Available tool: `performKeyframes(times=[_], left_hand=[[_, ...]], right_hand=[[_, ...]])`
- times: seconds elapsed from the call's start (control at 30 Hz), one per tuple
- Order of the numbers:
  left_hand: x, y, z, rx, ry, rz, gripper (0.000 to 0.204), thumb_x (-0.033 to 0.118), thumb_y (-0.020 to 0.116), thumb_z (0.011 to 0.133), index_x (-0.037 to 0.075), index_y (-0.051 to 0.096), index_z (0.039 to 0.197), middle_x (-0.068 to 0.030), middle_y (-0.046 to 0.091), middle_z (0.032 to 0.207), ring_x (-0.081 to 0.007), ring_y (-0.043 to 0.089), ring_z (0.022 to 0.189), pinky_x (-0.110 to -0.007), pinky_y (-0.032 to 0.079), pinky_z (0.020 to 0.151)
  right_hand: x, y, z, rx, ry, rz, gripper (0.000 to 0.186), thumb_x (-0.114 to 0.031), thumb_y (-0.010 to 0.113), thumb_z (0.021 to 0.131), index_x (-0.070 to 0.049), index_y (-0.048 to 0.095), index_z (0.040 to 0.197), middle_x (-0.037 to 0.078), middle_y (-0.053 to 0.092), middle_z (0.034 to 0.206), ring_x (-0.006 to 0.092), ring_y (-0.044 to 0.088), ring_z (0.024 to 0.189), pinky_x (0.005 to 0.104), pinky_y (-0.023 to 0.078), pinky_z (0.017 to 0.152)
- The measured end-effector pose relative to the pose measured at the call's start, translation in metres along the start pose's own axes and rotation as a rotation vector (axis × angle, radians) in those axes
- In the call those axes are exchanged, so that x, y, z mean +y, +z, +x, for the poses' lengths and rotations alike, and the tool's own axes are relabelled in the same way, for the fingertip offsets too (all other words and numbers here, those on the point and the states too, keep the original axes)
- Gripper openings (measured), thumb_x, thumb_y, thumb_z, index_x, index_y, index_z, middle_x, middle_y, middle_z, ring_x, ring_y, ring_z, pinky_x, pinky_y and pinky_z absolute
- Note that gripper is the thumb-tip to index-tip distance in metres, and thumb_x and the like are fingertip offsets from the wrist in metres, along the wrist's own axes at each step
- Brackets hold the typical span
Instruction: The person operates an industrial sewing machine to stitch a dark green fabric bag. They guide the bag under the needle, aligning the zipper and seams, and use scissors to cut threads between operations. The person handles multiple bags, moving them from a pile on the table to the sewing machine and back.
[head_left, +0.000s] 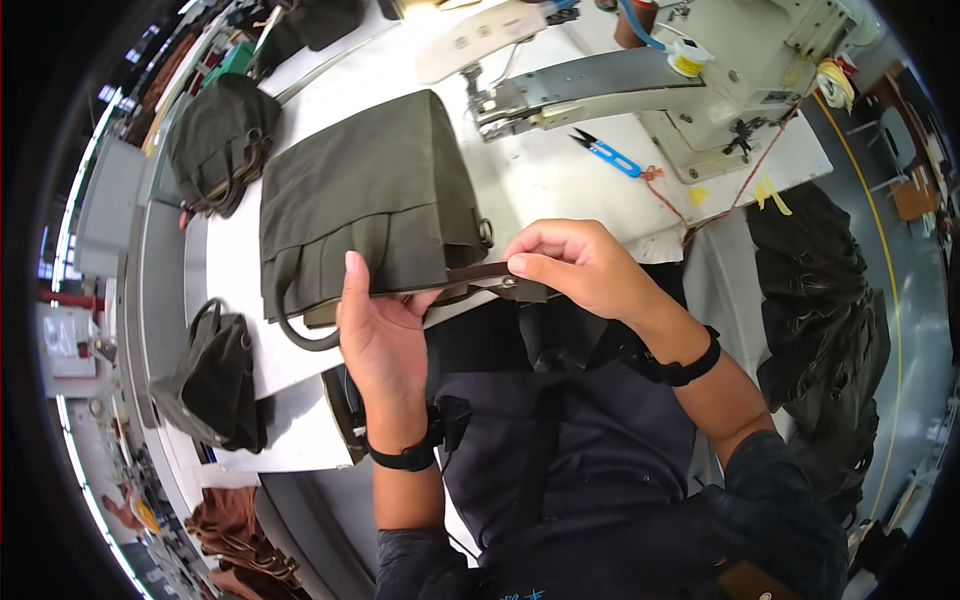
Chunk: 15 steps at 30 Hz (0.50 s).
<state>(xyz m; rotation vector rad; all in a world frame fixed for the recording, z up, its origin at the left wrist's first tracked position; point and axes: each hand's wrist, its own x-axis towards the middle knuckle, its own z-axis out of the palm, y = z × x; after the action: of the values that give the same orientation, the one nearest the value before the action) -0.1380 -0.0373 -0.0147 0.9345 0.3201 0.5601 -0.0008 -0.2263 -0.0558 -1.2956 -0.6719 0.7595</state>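
Note:
A dark olive fabric bag [365, 170] lies on the white table in front of me, its loop handle [305, 342] hanging over the near edge. My left hand [385, 345] is palm up at the bag's near edge, thumb raised. Its other fingers curl in under the edge and are partly hidden. With thumb and forefinger, my right hand [580, 268] pinches the end of a dark brown strip [480, 271] along the bag's near right corner. A small metal fitting [509, 282] shows just below that strip.
Beyond the bag stands a sewing machine with a long arm [590, 90]. Blue-handled thread snips [607, 153] lie beside it on the white table [530, 180]. Two more olive bags [220, 140] are at the left. Several dark bags [815, 300] hang or pile at the right.

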Motion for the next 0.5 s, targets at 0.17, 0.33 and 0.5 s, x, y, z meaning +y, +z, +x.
performKeyframes(times=[0.17,0.33,0.5], left_hand=[[0.006,0.020,0.057,0.047,0.096,0.076,0.036,0.030,0.059,0.110,0.003,0.062,0.133,-0.0100,0.070,0.129,-0.0236,0.071,0.112,-0.042,0.061,0.091],[-0.016,0.032,0.168,0.034,0.350,0.091,0.053,0.028,0.064,0.108,-0.015,0.045,0.132,-0.0220,0.061,0.133,-0.0351,0.060,0.130,-0.050,0.061,0.103],[-0.048,0.067,0.225,0.253,0.229,0.087,0.038,0.027,0.061,0.110,-0.005,0.063,0.130,-0.0131,0.067,0.132,-0.0238,0.069,0.116,-0.041,0.062,0.098]], right_hand=[[-0.009,-0.025,0.013,0.203,-0.199,-0.276,0.016,-0.013,0.066,0.104,0.001,0.070,0.111,0.001,0.070,0.091,0.0054,0.062,0.080,0.0246,0.049,0.072],[-0.041,-0.053,0.042,0.603,-0.928,-0.986,0.014,-0.009,0.070,0.096,-0.004,0.073,0.109,0.006,0.072,0.094,0.0231,0.067,0.089,0.0342,0.052,0.080],[-0.052,-0.059,0.078,0.580,-0.938,-1.184,0.017,-0.012,0.069,0.095,-0.006,0.075,0.109,0.008,0.072,0.105,0.0302,0.065,0.103,0.0433,0.047,0.096]])
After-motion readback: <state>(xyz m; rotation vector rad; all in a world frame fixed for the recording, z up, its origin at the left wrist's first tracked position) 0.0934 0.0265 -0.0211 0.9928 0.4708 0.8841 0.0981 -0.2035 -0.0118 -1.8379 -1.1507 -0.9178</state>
